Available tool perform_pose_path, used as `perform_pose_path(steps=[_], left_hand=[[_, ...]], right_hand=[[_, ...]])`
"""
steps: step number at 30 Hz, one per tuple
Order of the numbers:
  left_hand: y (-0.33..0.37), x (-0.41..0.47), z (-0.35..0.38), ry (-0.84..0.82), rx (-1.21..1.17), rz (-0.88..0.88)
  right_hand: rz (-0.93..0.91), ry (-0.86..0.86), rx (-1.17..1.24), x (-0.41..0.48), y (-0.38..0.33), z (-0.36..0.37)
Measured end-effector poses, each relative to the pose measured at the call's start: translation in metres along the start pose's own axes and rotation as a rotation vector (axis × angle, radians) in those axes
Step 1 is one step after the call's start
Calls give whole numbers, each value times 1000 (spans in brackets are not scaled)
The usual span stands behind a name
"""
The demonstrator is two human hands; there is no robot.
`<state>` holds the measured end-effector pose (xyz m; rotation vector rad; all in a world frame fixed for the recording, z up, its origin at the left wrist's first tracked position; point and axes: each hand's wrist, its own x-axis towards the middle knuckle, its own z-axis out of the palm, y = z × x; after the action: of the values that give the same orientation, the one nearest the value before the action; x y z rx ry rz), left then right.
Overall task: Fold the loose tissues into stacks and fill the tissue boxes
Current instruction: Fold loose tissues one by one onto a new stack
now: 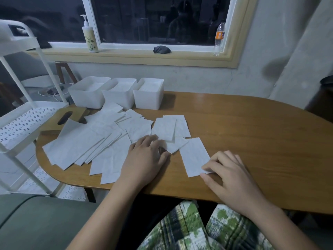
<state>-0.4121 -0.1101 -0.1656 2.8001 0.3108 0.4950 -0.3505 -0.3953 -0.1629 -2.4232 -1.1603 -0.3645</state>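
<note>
Several loose white tissues (86, 147) lie spread over the left half of the wooden table (252, 134). One folded tissue (193, 156) lies apart near the front edge. My right hand (228, 175) pinches its near right corner with curled fingers. My left hand (146, 159) rests on the pile, its fingertips curled on a small tissue (175, 146). Three white tissue boxes (119, 93) stand open in a row at the back, with tissue inside. A wooden box lid with an oval slot (66, 117) lies at the left, partly under tissues.
A white metal trolley (23, 121) stands left of the table. On the windowsill are a pump bottle (90, 36), a dark lump (161, 49) and a plastic bottle (219, 37). The table's right half is bare wood. A green cushion (39, 222) is at bottom left.
</note>
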Motion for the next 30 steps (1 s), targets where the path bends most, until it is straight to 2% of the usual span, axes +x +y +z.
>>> perform_pose_path(steps=[5,12,20,24,27,30], left_hand=[[2,3,-1,86,50,130],[16,28,-9,40,248,272],[23,45,-14,36,372,261],[24,47,-22,-89,301,269],[31,49,-23,-146,393,300],[36,52,-25,-117,498,320]], right_hand=[[-69,-32,68,1,-4,-1],[-101,-65,113,0,-4,-1],[-40,-19,201,0,-3,-4],[-8,-4,243,0,-3,-3],[-16,6,249,0,-4,-3],[-23,37,268,0,-5,-5]])
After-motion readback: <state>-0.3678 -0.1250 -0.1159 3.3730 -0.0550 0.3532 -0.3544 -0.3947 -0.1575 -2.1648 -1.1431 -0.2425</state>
